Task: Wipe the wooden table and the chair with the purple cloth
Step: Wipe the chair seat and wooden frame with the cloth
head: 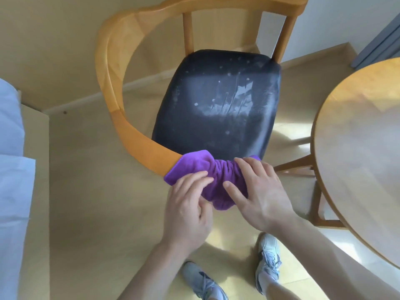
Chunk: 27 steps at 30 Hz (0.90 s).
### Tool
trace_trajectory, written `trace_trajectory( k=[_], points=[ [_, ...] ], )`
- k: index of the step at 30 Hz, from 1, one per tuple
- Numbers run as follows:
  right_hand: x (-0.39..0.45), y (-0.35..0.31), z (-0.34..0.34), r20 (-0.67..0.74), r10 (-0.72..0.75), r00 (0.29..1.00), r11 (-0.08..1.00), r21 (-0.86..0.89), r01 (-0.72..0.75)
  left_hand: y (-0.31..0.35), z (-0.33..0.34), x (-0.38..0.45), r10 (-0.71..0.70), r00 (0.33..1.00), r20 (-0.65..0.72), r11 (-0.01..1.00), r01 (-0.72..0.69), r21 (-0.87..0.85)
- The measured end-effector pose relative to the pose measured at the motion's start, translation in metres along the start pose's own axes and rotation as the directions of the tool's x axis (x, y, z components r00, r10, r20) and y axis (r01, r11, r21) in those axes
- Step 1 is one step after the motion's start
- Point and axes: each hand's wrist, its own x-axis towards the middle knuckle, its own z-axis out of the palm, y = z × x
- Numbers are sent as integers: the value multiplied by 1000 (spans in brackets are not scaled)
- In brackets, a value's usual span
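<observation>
Both hands, left (190, 204) and right (257, 191), fingers curled, bunch soft cloth (218, 172) around chair (149, 148) rail; limp, grips anywhere

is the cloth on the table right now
No, the cloth is wrapped over the chair's curved rail under both hands, apart from the table.

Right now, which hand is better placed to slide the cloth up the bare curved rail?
Probably left hand: it holds the purple cloth at the end beside the bare rail; the right hand is farther away.
</observation>
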Motion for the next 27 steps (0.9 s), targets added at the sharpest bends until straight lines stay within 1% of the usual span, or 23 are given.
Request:
trace_trajectory(
  k=[2, 3, 4, 5, 7, 9, 10, 12, 13, 15, 18, 20, 23, 25, 27],
  points=[
    [14, -20, 2, 19, -37, 999, 975, -217, 40, -26, -24, 35, -47, 995, -90, 993, 56, 104],
    [22, -33, 6, 45, -48, 998, 961, -270, 58, -39, -36, 52, -73, 993, -95, 981, 88, 172],
    [30, -46, 12, 60, -63, 996, 951, -299, 78, -52, -46, 69, -92, 993, -71, 965, 106, 238],
    [39, -59, 20, 63, -83, 995, 946, -309, 98, -65, -54, 83, -107, 994, -22, 947, 109, 303],
    [53, -83, 33, 49, -133, 990, 945, -294, 142, -86, -65, 106, -136, 981, 141, 892, 59, 449],
    [61, -94, 39, 44, -186, 982, 944, -267, 191, -102, -72, 122, -131, 941, 311, 819, -75, 569],
    [62, -92, 37, 60, -215, 975, 942, -251, 223, -108, -75, 131, -126, 920, 372, 788, -135, 601],
    [57, -76, 28, 121, -279, 953, 925, -233, 301, -117, -81, 148, -123, 885, 450, 766, -204, 609],
    [53, -64, 22, 155, -302, 941, 912, -240, 332, -122, -83, 154, -113, 879, 463, 772, -216, 598],
    [44, -39, 9, 200, -304, 932, 898, -266, 350, -130, -81, 159, -61, 897, 438, 796, -221, 563],
    [34, -14, -1, 189, -265, 945, 905, -291, 312, -140, -77, 154, 46, 934, 355, 856, -220, 468],
    [30, -21, 5, 109, -216, 970, 913, -329, 240, -148, -78, 153, 81, 940, 330, 866, -231, 444],
    [41, -65, 30, -83, -92, 992, 948, -313, 62, -156, -75, 155, 117, 943, 311, 865, -251, 435],
    [57, -100, 48, -142, -57, 988, 964, -264, 18, -159, -73, 155, 138, 945, 297, 867, -261, 424],
    [71, -123, 60, -168, -42, 985, 975, -223, 4, -163, -72, 156, 148, 946, 290, 868, -265, 421]
  ],
)
